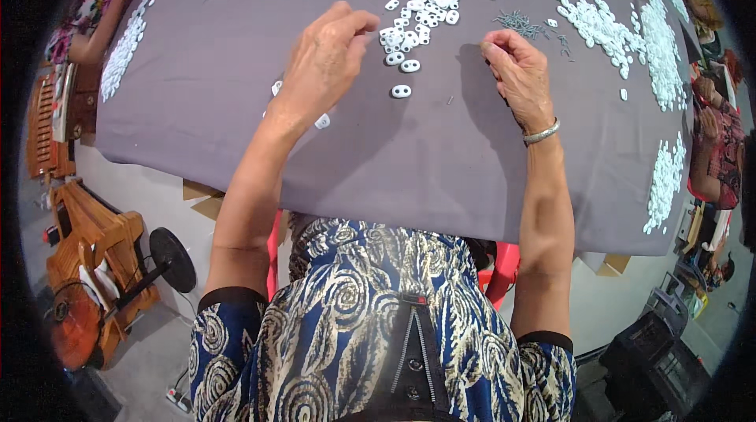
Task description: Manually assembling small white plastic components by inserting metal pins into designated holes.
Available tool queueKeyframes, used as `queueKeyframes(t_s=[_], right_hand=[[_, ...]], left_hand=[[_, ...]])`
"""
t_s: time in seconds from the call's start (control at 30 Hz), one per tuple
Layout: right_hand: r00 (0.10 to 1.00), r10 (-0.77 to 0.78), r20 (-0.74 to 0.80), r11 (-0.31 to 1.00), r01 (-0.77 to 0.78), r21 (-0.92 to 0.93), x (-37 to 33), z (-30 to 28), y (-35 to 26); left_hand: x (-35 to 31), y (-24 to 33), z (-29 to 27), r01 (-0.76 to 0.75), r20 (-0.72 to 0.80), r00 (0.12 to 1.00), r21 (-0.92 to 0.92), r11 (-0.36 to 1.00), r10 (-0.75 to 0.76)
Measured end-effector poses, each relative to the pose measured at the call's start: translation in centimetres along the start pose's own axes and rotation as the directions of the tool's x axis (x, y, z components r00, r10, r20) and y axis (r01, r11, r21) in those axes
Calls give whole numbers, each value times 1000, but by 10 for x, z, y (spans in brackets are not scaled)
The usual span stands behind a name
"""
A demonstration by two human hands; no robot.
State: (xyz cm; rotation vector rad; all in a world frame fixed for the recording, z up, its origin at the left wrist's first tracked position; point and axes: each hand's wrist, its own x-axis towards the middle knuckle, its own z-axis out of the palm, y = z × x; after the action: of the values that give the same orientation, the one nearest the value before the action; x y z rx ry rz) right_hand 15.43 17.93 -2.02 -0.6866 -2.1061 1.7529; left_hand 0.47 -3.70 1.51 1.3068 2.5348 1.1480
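In the middle of the table lies a loose pile of small white plastic pieces (pixel 429 9), oval and with two dark holes each. My left hand (pixel 324 60) hovers just left of this pile, fingers bent and a little apart, with nothing visible in them. Nearest me from the pile, a single white two-hole piece (pixel 402 91) lies on its own. My right hand (pixel 520 75) is pinched closed beside a heap of tiny dark grey metal pins (pixel 520 24); whatever is between thumb and fingertip is too small to name.
A grey cloth covers the table (pixel 378 162). Larger heaps of white pieces (pixel 663 52) spread along the right side, and another heap (pixel 124 60) lies at the left edge. Other people sit at both sides, one arm (pixel 106 28) showing at left. A fan (pixel 75 323) stands lower left.
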Motion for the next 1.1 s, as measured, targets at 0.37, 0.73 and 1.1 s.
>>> queueKeyframes(t_s=[0.37, 0.73, 1.1], right_hand=[[1000, -15, 24, 1000, 14, 8, 1, 0, 1], [1000, -5, 26, 1000, 5, -14, 0, 0, 0], [998, -55, 37, 998, 55, -9, 1, 1, 1]], left_hand=[[7, 0, 15, 24, 213, 976, 94, 995, -44], [9, -9, 24, -25, 110, 994, -7, 1000, 25], [12, -13, 26, -8, 142, 990, 85, 996, -5]])
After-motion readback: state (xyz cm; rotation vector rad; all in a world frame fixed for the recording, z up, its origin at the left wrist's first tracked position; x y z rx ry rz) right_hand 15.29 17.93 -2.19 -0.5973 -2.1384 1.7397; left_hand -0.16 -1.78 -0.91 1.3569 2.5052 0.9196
